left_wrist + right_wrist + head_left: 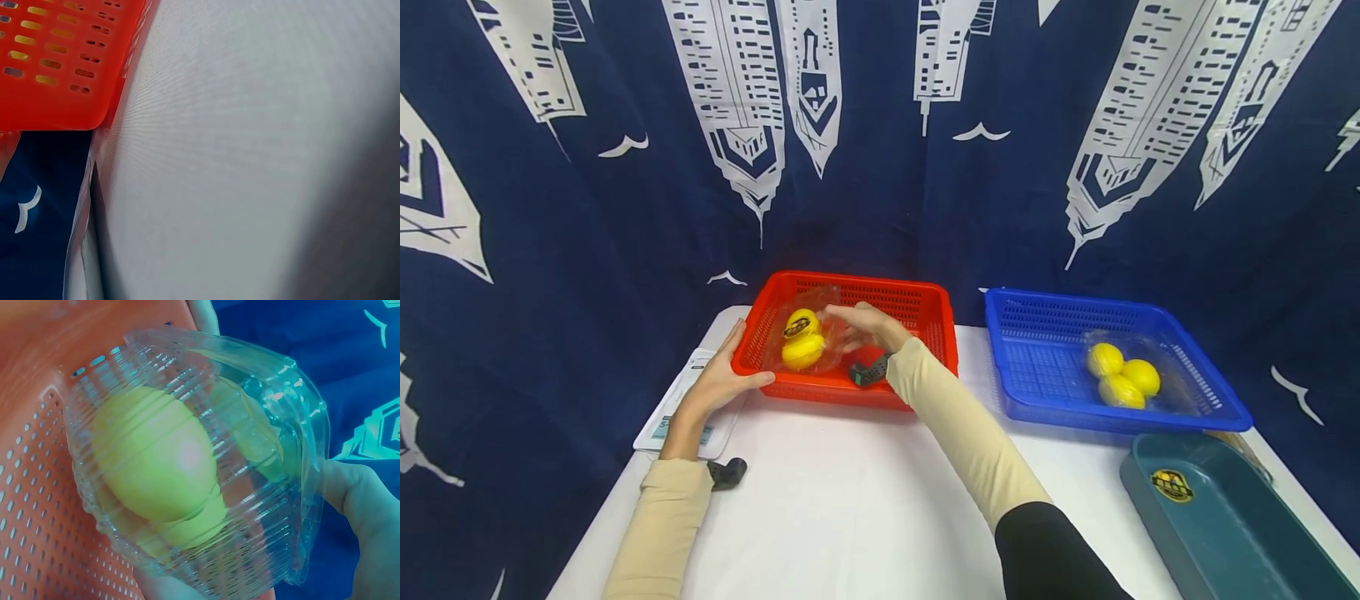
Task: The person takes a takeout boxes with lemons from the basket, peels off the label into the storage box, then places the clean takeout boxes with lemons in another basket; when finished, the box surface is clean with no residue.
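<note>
Inside the red basket [880,392], toward its left end, is a clear plastic box [256,506] with yellow lemons [802,351] in it. A black-and-gold label sits on this box. My right hand [868,327] grips the box from its right side; the right wrist view shows the thumb at one edge and part of a finger below. My left hand [718,385] holds the basket's front left corner, thumb over the front rim and fingers along the left side. Only a sliver of that hand shows in the left wrist view.
To the right stands a blue basket [1052,412] with another clear box of yellow lemons [1122,392]. A teal bin [1225,517] with a black-and-gold label is at the right front. White printed sheets [681,400] lie beside my left forearm. A patterned navy curtain [865,217] hangs behind the table.
</note>
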A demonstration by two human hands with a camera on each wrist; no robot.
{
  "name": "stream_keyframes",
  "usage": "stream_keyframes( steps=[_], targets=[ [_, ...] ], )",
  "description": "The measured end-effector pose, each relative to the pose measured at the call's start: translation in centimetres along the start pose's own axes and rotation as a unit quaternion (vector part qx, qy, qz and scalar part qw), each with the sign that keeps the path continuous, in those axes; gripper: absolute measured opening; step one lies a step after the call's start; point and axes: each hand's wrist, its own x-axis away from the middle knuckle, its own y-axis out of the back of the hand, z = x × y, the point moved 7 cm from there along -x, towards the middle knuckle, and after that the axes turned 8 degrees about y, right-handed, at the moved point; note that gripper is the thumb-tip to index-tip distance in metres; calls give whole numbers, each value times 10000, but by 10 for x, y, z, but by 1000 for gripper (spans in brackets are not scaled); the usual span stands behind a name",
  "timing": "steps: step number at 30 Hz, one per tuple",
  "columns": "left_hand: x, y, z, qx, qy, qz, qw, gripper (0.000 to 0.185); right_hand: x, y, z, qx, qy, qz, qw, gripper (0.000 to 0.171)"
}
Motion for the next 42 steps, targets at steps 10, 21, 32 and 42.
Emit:
stream_keyframes(
  steps=[10, 21, 32, 42],
  targets=[
    [0, -1, -2, 79, -66, 3, 9999, 113, 16, 13, 14, 23, 249, -231, 9994, 40],
    [2, -1, -6, 233, -99, 54, 9997, 113, 37, 25, 28, 62, 325, -439, 9985, 43],
    [2, -3, -4, 300, -126, 39, 9995, 113, 55, 30, 35, 47, 325, -612, 9976, 40],
    [4, -3, -6, 151, -119, -153, 9997, 110, 71, 38, 35, 89, 307, -616, 9976, 44]
  ],
)
